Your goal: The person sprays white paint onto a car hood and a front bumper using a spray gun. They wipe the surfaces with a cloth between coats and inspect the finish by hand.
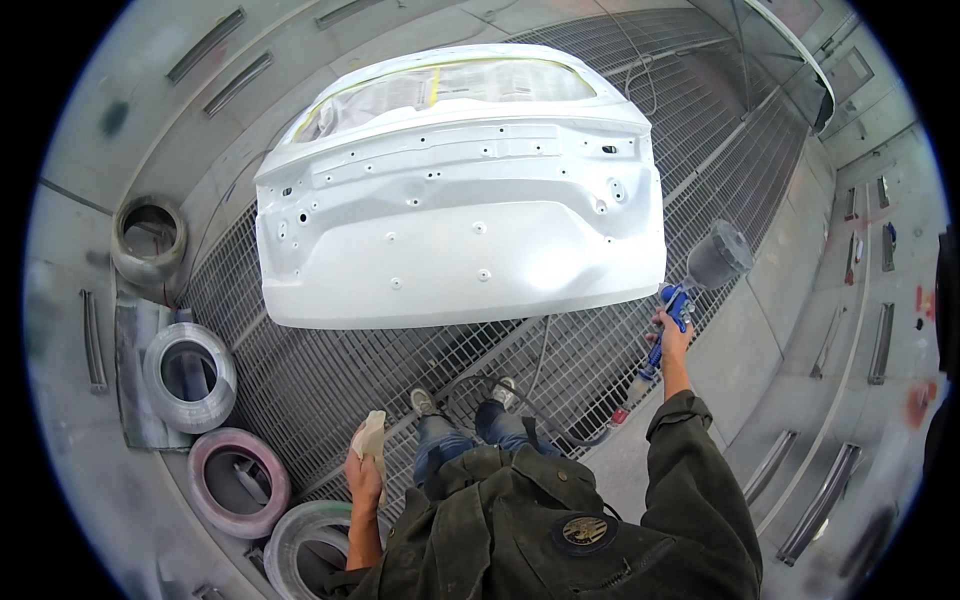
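Holding a blue spray gun (679, 303), topped by a smoky grey translucent cup (716, 258), in the right hand (673, 342), with fingers closed around the handle, just beside the lower right corner of a large white car tailgate (440, 245)

Cannot tell the trigger's exact position, partly hidden by the fingers

Linked at the bottom of the handle, through a small red connector (620, 413), to a dark flexible hose (588, 441)

Gripping a folded cream-coloured sheet of cloth or paper (371, 440) in the left hand (364, 478), firmly closed around its lower part, below the tailgate and well apart from the gun

Facing the tailgate's smooth lower panel, pierced with small holes, and its window opening, covered with whitish translucent film (485, 82) and edged with yellow tape

Standing on dark grey metal grating (290, 395) in light-coloured shoes (423, 402), dressed in faded blue jeans (440, 437) and a dark olive jacket (480, 520)

Lined up along the left wall, a shiny silver-grey ring (227, 388) and, nearer, a pinkish ring (240, 526)
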`<state>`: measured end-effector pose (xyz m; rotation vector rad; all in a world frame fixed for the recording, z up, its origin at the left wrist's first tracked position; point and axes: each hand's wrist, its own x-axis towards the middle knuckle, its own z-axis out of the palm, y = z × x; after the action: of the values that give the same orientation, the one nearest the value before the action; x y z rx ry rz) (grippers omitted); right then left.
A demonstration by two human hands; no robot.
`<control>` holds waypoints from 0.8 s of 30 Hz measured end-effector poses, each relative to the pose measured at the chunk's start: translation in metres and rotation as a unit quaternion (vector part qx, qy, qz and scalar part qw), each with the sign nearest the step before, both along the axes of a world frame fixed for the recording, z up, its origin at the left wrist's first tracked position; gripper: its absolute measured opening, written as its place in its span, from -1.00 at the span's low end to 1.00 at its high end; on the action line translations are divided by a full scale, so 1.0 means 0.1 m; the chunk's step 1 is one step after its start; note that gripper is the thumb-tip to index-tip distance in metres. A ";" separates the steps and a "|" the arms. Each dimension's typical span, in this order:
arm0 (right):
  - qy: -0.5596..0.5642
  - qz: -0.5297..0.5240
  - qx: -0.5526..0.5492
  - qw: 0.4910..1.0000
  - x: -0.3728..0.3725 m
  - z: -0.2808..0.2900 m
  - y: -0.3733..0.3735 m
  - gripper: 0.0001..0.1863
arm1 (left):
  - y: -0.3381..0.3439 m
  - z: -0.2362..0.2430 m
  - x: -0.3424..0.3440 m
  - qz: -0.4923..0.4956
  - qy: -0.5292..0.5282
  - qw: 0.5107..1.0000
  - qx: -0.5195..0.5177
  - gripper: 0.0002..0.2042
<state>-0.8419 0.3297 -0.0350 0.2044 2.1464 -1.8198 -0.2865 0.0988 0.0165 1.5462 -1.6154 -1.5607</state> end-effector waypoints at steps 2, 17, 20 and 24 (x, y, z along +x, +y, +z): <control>-0.012 -0.018 0.010 1.000 0.04 0.11 -0.11 -0.75 | 0.01 -0.05 0.02 0.007 0.000 1.000 -0.003 -0.46; -0.020 0.037 -0.022 0.999 0.03 0.13 -0.44 -0.65 | 0.00 0.03 -0.13 0.020 0.005 1.000 0.023 -0.45; -0.030 0.047 -0.001 0.998 0.06 0.20 -0.58 -0.64 | -0.01 0.03 -0.09 0.025 -0.006 0.999 0.022 -0.45; -0.050 0.072 0.012 0.996 -0.01 0.21 -0.64 -0.65 | 0.01 0.02 -0.07 0.043 -0.006 0.999 0.026 -0.47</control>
<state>-0.8424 0.2656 -0.0135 0.1391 2.0587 -1.6691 -0.2935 0.0997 0.0189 1.6336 -1.5052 -1.5607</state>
